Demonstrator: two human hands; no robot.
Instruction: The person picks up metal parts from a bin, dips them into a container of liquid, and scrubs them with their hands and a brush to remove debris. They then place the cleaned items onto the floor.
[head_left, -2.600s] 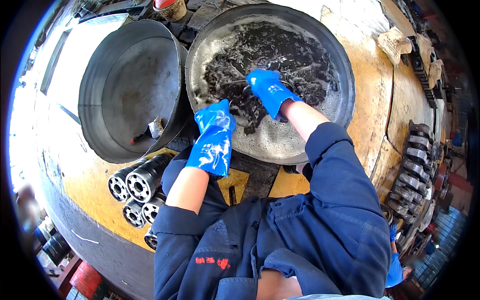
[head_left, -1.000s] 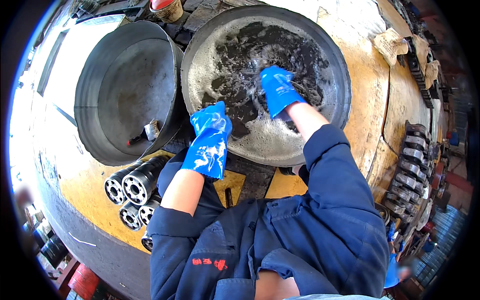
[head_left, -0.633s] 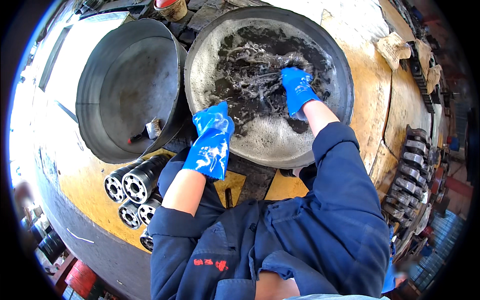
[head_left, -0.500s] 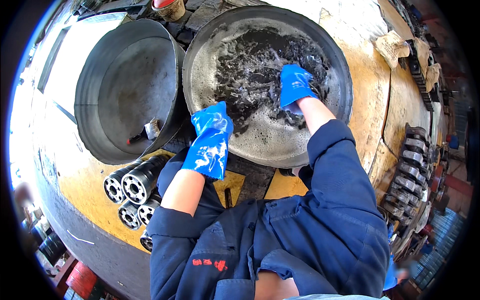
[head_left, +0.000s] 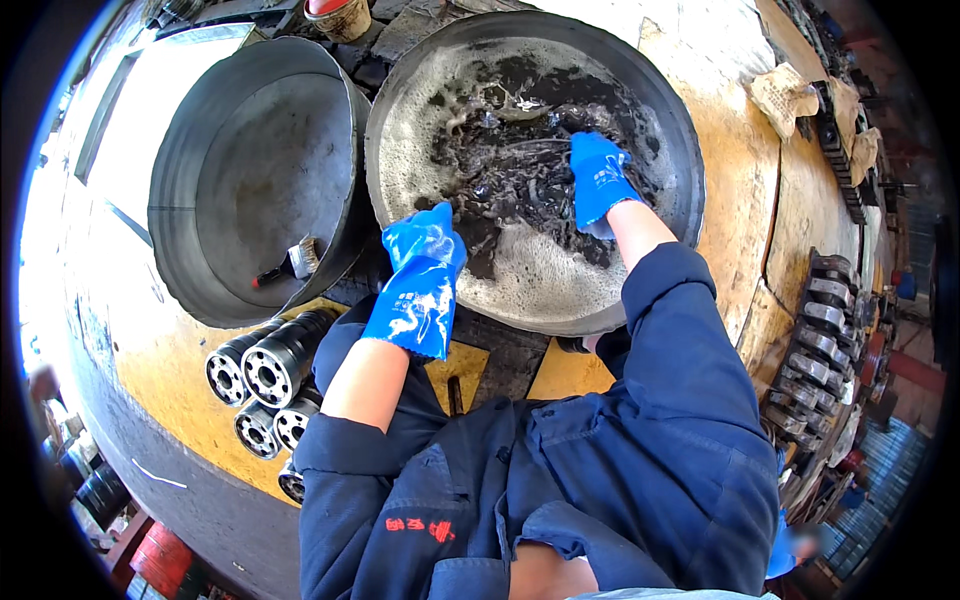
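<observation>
A wide round metal tub (head_left: 683,105) holds dark, churned liquid edged with pale foam. My left hand (head_left: 425,245), in a long blue rubber glove, is closed on the tub's near left rim. Over the right half of the liquid is my right hand (head_left: 601,180), gloved alike, its fingers curled down at the surface. Whatever it may hold is hidden by the glove and the splashing. Ripples and dark streaks spread to its left; I cannot make out any object under them.
Left of the tub stands a second metal tub (head_left: 180,150), with a paintbrush (head_left: 301,260) inside. Several black metal cylinders (head_left: 268,375) with holed ends lie stacked near my left arm. Crankshaft-like parts (head_left: 822,330) line the right side. A small bucket (head_left: 345,20) stands at the back.
My right hand has shifted slightly right, with the forearm following. The liquid's swirl and foam pattern have changed. The left hand stays on the rim.
</observation>
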